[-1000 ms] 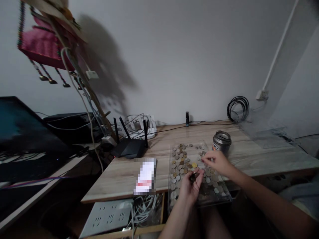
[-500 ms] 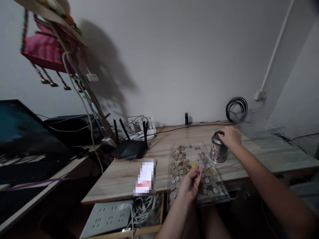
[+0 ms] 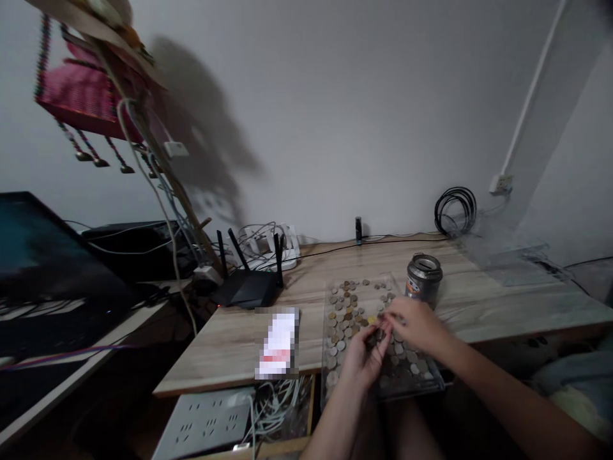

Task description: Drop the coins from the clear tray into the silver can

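Both hands meet over the near half of a clear tray (image 3: 330,383) of coins (image 3: 345,305): left hand (image 3: 364,355) raised palm-up with fingers curled, apparently cupping something small, though what it holds cannot be told; right hand (image 3: 412,322) palm-down, fingertips pinched together at the left hand's fingertips, seemingly on a coin, too small to confirm. Tray: transparent, shallow, set on the front edge of the table and overhanging it slightly; contents, many loose coins, silver, brown and one yellow, spread in a single layer. Metal can (image 3: 423,277): upright, open-topped, just beside the tray's far right corner, untouched at present. Progress, as a judgement: sorting or picking is at an early or middle stage, since most coins lie on the tray and the can's contents cannot be seen. Surface: light wood-grain table (image 3: 230,345). Also on it: a blurred phone-like item (image 3: 278,342) left of the tray, a black router (image 3: 249,286) with upright antennas, a white power strip (image 3: 268,246) tangled with cables, a small black stick (image 3: 359,229) by the wall, a coil of black cable (image 3: 454,209). Below the front edge: a second white power strip (image 3: 205,425). Room: plain white wall, dim light, dark screen (image 3: 43,249) at left, pink hanging ornament (image 3: 79,96) above it.
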`<move>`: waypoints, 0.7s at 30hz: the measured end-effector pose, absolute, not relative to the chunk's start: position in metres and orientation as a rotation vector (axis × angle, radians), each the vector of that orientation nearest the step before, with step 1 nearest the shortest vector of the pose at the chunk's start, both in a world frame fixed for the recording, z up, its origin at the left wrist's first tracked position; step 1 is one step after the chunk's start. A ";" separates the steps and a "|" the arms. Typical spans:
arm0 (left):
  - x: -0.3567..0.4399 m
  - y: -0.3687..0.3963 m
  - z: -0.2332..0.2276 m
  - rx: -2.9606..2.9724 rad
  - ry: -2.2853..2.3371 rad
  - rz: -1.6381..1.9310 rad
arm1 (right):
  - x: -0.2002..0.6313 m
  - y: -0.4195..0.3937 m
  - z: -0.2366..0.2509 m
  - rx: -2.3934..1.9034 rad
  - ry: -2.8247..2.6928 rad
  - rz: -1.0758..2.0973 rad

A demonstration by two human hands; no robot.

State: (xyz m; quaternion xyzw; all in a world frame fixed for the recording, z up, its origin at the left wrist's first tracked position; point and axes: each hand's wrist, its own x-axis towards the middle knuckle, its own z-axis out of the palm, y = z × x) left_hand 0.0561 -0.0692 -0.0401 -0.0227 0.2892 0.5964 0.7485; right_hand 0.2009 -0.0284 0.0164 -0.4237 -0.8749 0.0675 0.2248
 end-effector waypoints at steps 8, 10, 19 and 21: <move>0.057 -0.072 -0.038 -0.028 0.654 1.276 | 0.276 0.085 0.064 -1.904 -2.052 -0.047; 0.058 -0.072 -0.038 -0.012 0.671 1.277 | 0.274 0.090 0.066 -1.945 -2.086 -0.085; 0.060 -0.074 -0.035 0.177 0.791 1.316 | 0.208 -0.004 0.018 -1.322 -2.549 0.166; 0.061 -0.074 -0.037 0.195 0.806 1.323 | 0.198 -0.018 0.002 -1.190 -2.679 0.259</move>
